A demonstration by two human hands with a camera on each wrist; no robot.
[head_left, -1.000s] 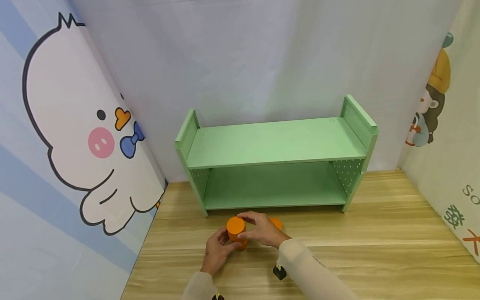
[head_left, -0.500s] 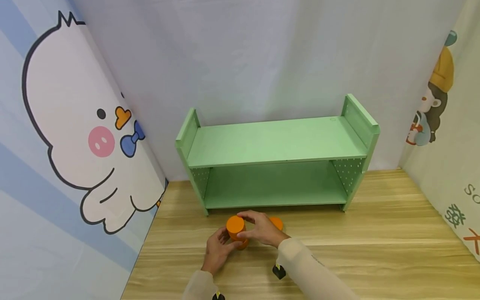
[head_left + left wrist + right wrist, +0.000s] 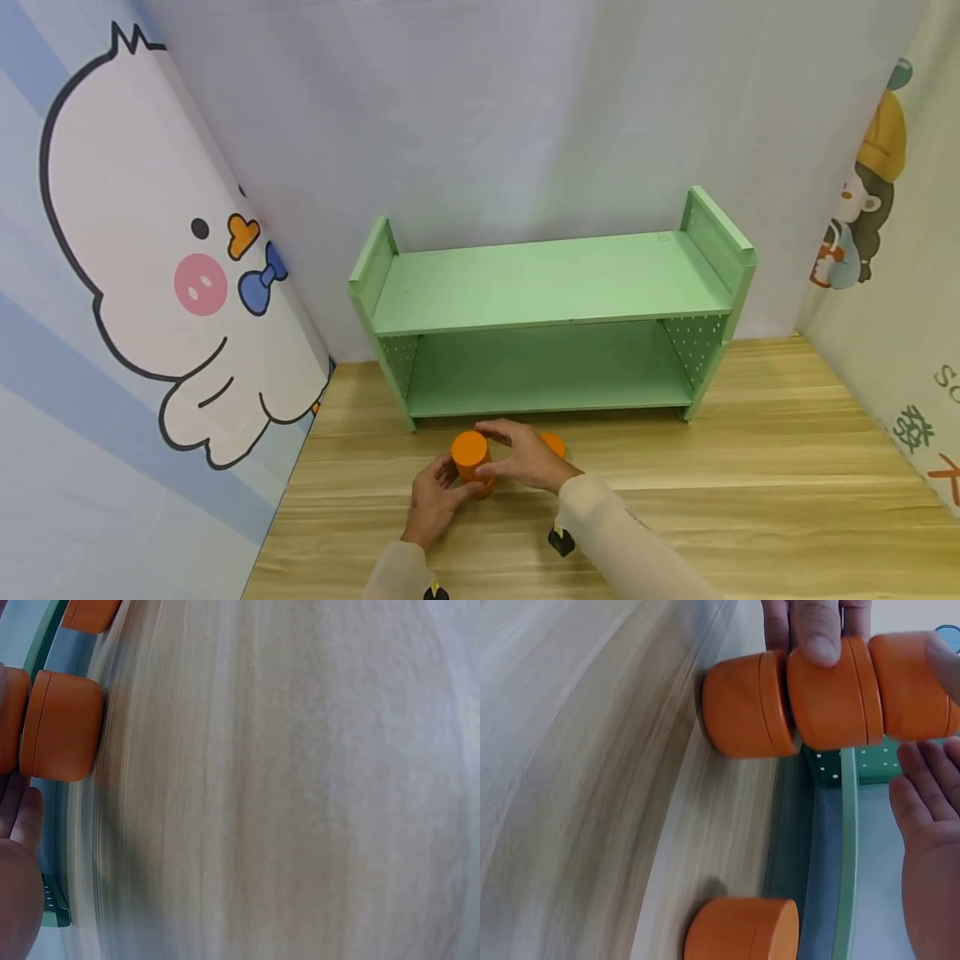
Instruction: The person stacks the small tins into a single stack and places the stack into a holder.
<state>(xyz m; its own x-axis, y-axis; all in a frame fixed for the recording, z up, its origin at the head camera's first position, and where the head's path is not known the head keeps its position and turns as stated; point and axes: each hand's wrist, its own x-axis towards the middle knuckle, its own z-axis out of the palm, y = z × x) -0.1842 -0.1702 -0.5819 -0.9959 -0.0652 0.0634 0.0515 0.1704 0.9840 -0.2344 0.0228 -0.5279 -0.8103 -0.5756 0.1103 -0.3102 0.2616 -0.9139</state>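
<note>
While the left hand (image 3: 433,505) clasps the middle orange canister (image 3: 831,701), right hand (image 3: 521,458) pinching the top canister (image 3: 470,451), three stacked

- Right sleeve (image 3: 630,542) is long, plain and cream coloured
- Tiny dark marking (image 3: 637,520) past the cuff, way too small to read tbh
- Left sleeve (image 3: 397,571), same cream stuff
- Little black block (image 3: 561,541) by the right cuff with a yellowish tab (image 3: 558,530); similar-looking black piece (image 3: 436,593) by the left, I think, since it's cut off
</note>
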